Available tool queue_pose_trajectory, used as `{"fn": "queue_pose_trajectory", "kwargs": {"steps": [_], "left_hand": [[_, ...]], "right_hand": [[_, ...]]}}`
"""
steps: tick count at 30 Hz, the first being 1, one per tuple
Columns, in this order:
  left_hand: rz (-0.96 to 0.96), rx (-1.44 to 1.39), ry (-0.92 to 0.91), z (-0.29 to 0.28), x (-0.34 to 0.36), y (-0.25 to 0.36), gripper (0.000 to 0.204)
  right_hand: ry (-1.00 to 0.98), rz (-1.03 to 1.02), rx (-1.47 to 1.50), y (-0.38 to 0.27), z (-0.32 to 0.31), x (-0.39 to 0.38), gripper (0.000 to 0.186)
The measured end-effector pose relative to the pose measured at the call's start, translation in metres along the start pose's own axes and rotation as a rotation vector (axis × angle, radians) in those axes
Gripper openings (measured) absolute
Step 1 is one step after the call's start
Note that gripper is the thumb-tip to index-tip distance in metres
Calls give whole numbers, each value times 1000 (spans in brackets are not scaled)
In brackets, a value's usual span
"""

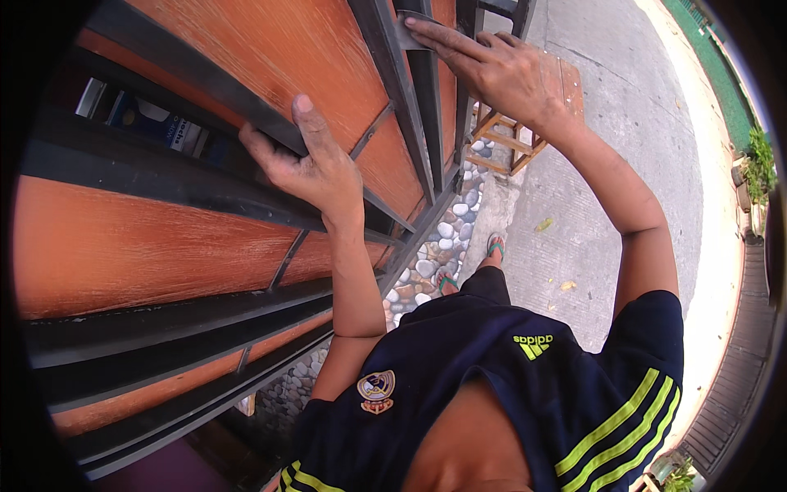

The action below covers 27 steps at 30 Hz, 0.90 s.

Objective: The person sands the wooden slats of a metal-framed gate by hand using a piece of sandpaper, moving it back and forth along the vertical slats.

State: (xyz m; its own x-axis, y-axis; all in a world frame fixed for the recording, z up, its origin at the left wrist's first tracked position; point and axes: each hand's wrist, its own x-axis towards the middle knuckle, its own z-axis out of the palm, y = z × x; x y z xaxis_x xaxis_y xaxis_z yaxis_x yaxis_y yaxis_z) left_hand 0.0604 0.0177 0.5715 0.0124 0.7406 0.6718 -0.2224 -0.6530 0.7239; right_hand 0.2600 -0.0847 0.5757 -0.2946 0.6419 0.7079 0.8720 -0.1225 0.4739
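Dark metal bars run across orange-brown wood-look panels (238, 49) on my left. My left hand (316, 168) grips one dark metal bar (221, 90), its fingers curled over the edge and its thumb pointing up. Farther away, my right hand (504, 78) reaches to an upright dark bar (426, 107). Its outstretched fingers press a small grey sheet, which looks like sandpaper (405, 34), against that bar. The thumb of that hand and the sheet's underside are hidden.
A wooden stool (564, 86) stands on the concrete pavement (607, 164) beyond my right hand. Pebbles (447, 230) line the foot of the panels near my sandalled feet. Packaged goods (156, 119) show through a gap between bars. Potted plants (758, 168) stand at the far right.
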Motion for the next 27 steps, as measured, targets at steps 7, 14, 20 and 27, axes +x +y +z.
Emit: {"fn": "queue_pose_trajectory", "kwargs": {"steps": [7, 14, 20, 27], "left_hand": [[118, -51, 19, 11, 3, -4, 46], [49, 11, 2, 4, 4, -3, 66], [32, 15, 23, 6, 0, -3, 66], [26, -76, 31, 10, -1, 1, 66]], "right_hand": [[-444, 34, 277, -85, 98, -144, 46], [-695, -52, 375, -157, 160, -252, 56], [-271, 24, 291, -64, 70, -112, 44], [-424, 169, 320, -105, 98, -140, 35]]}}
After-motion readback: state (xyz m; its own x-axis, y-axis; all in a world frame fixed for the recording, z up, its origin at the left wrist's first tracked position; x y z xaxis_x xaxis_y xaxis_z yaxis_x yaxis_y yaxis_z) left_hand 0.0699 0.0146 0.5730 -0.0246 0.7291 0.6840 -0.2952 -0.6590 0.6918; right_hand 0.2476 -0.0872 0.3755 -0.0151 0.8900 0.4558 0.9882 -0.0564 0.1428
